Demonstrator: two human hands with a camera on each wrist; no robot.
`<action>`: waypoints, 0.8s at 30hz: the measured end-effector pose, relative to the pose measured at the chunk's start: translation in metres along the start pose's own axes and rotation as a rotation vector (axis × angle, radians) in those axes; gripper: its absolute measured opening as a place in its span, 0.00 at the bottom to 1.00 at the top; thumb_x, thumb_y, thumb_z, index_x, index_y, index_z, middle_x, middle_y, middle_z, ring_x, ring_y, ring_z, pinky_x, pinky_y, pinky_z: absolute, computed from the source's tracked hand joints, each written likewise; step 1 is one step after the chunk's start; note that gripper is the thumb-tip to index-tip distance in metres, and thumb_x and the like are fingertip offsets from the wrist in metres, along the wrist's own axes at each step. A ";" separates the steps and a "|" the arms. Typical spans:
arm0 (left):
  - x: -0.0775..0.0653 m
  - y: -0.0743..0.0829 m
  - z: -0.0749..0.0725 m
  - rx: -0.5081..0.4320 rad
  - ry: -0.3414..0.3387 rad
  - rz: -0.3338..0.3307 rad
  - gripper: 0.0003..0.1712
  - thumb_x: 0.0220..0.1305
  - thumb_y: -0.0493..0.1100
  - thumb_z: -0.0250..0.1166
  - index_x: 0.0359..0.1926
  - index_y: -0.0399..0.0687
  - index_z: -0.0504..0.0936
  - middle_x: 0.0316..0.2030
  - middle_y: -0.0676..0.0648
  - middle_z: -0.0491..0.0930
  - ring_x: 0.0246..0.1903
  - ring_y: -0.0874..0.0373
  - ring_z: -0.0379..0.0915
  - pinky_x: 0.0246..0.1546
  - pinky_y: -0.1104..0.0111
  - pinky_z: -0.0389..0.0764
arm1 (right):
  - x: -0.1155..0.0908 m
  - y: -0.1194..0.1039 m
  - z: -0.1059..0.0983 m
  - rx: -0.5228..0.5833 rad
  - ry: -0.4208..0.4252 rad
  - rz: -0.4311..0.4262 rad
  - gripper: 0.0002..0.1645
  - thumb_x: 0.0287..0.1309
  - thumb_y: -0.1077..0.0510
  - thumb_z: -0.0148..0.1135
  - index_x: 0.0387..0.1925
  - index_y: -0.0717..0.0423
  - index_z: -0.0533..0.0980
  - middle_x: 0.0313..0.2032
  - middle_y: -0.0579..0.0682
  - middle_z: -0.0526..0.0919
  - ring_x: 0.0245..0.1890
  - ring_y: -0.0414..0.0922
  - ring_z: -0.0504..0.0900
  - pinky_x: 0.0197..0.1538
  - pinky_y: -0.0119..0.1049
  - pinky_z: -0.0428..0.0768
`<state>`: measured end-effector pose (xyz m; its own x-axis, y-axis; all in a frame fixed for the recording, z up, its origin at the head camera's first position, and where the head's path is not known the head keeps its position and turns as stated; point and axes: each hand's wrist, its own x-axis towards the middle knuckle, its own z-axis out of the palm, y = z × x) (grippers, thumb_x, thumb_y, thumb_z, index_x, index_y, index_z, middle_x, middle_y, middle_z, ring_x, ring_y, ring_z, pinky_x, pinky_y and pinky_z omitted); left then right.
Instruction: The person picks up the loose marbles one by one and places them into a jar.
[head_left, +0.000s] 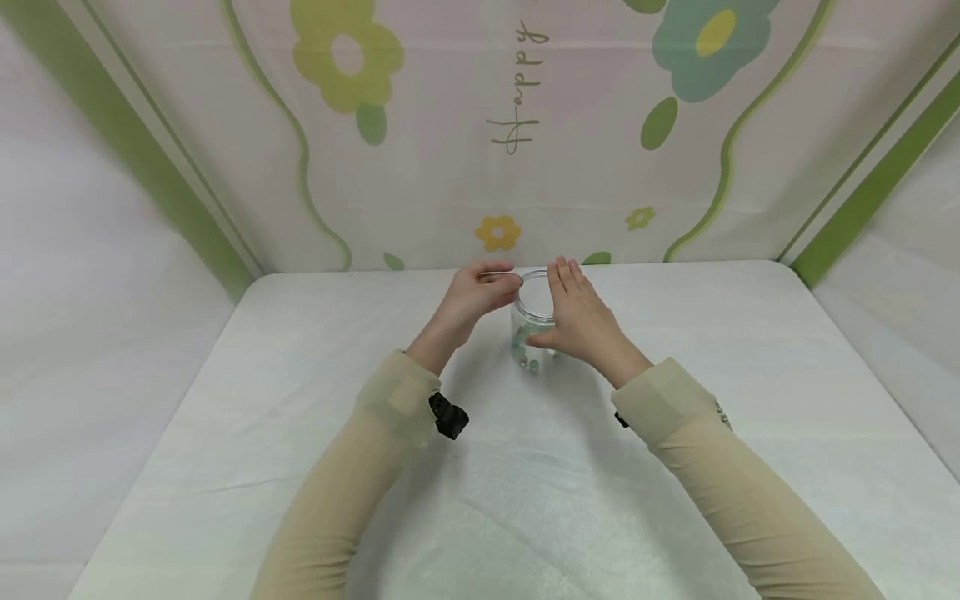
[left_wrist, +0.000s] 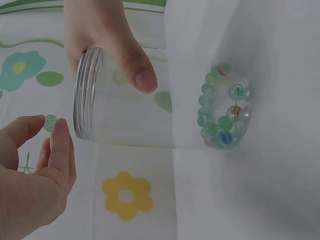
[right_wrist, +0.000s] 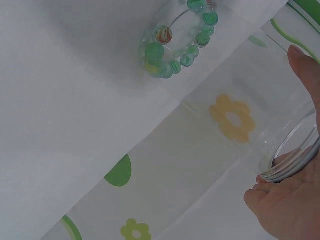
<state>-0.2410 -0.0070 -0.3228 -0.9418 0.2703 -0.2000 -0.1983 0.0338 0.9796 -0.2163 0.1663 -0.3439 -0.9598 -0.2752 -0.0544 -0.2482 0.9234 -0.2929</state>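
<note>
A clear jar (left_wrist: 86,100) with a threaded rim stands upright and uncovered near the table's far edge. Several glass marbles (left_wrist: 225,123), mostly green with a few blue or brown swirls, lie in a ring around its bottom. Just left of the mouth, the left hand (head_left: 476,293) pinches a single green marble (left_wrist: 50,123) between thumb and fingers, apart from the rim. From the right, the right hand (head_left: 583,325) holds the jar, its thumb (left_wrist: 145,80) against the near wall. Part of the jar's right side is hidden behind that hand.
The white-covered table (head_left: 540,500) extends towards the person. Behind its far edge hangs a cloth backdrop (head_left: 435,167) with printed flowers and lettering. A small black device (head_left: 448,415) sits at the left wrist.
</note>
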 end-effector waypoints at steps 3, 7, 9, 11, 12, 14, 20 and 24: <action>0.000 0.000 0.003 0.012 -0.009 -0.001 0.26 0.66 0.38 0.61 0.62 0.36 0.69 0.58 0.37 0.73 0.58 0.47 0.74 0.59 0.64 0.78 | 0.000 0.001 0.000 -0.002 0.004 -0.003 0.70 0.49 0.39 0.70 0.72 0.70 0.37 0.74 0.65 0.36 0.76 0.59 0.34 0.78 0.52 0.43; 0.001 0.000 0.005 0.024 -0.012 -0.007 0.27 0.66 0.38 0.61 0.63 0.35 0.68 0.58 0.36 0.74 0.58 0.46 0.74 0.59 0.64 0.79 | 0.000 0.001 0.001 -0.004 0.007 -0.006 0.70 0.48 0.39 0.71 0.72 0.70 0.37 0.74 0.65 0.36 0.76 0.59 0.34 0.78 0.52 0.44; 0.001 -0.001 0.005 0.023 -0.010 -0.009 0.27 0.66 0.38 0.61 0.63 0.35 0.67 0.58 0.36 0.74 0.58 0.46 0.74 0.59 0.64 0.78 | 0.001 0.002 0.002 -0.005 0.008 -0.008 0.70 0.48 0.39 0.71 0.72 0.70 0.37 0.74 0.65 0.36 0.76 0.59 0.34 0.78 0.52 0.44; 0.001 -0.002 0.006 0.022 -0.005 -0.011 0.26 0.66 0.38 0.61 0.63 0.35 0.68 0.58 0.36 0.74 0.58 0.46 0.74 0.59 0.64 0.78 | 0.001 0.002 0.002 -0.007 0.009 -0.009 0.70 0.48 0.38 0.71 0.72 0.70 0.37 0.74 0.65 0.36 0.76 0.59 0.34 0.78 0.52 0.44; 0.002 -0.002 0.006 0.020 -0.002 -0.011 0.25 0.66 0.38 0.61 0.62 0.35 0.69 0.57 0.36 0.74 0.57 0.46 0.74 0.59 0.64 0.79 | 0.001 0.002 0.002 -0.008 0.010 -0.009 0.70 0.48 0.38 0.71 0.72 0.70 0.37 0.74 0.65 0.36 0.76 0.59 0.34 0.78 0.52 0.44; 0.003 -0.003 0.006 0.018 0.002 -0.009 0.25 0.66 0.38 0.61 0.61 0.36 0.69 0.57 0.36 0.74 0.57 0.46 0.74 0.59 0.64 0.79 | 0.001 0.002 0.003 -0.010 0.011 -0.009 0.71 0.48 0.38 0.71 0.72 0.70 0.37 0.74 0.65 0.36 0.76 0.59 0.34 0.78 0.52 0.44; 0.003 -0.004 0.006 0.011 0.008 -0.006 0.25 0.66 0.37 0.61 0.62 0.34 0.69 0.57 0.36 0.74 0.57 0.46 0.74 0.59 0.64 0.78 | 0.001 0.002 0.002 -0.008 0.011 -0.008 0.71 0.48 0.38 0.71 0.72 0.70 0.38 0.74 0.65 0.36 0.76 0.59 0.34 0.78 0.52 0.44; 0.002 -0.005 0.006 0.010 0.015 -0.007 0.24 0.66 0.37 0.60 0.62 0.35 0.69 0.56 0.36 0.75 0.56 0.47 0.74 0.59 0.64 0.78 | 0.001 0.002 0.002 -0.012 0.012 -0.008 0.71 0.48 0.38 0.71 0.72 0.70 0.38 0.74 0.65 0.36 0.76 0.59 0.35 0.78 0.52 0.44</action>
<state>-0.2407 -0.0003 -0.3277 -0.9444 0.2553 -0.2072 -0.2023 0.0454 0.9783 -0.2173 0.1670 -0.3461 -0.9592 -0.2797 -0.0404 -0.2576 0.9242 -0.2821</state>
